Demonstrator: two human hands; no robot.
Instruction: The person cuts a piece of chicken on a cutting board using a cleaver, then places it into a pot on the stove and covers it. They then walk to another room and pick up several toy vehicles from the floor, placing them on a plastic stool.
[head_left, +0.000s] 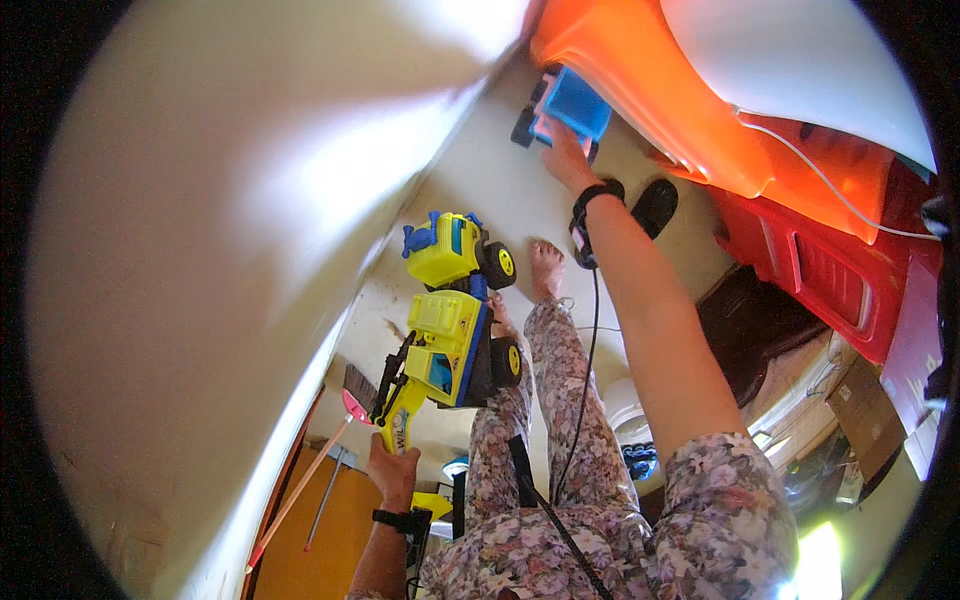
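My left hand (393, 469) grips the yellow arm of a large toy excavator truck (450, 337), which has black wheels and blue parts and hangs in front of my legs. My outstretched right hand (564, 150) holds a smaller toy truck (577, 101) with a blue bed, pink parts and black wheels, beside a large orange plastic piece (652, 75). My palm hides part of the small truck.
Black slippers (655, 208) lie near my bare feet. A pale wall (225, 225) runs along the left. A broom (300, 487) with a pink head stands at lower left. Red plastic panels (825, 262) and a cardboard piece (866, 416) are at the right. A black cable (591, 360) hangs from my right wrist.
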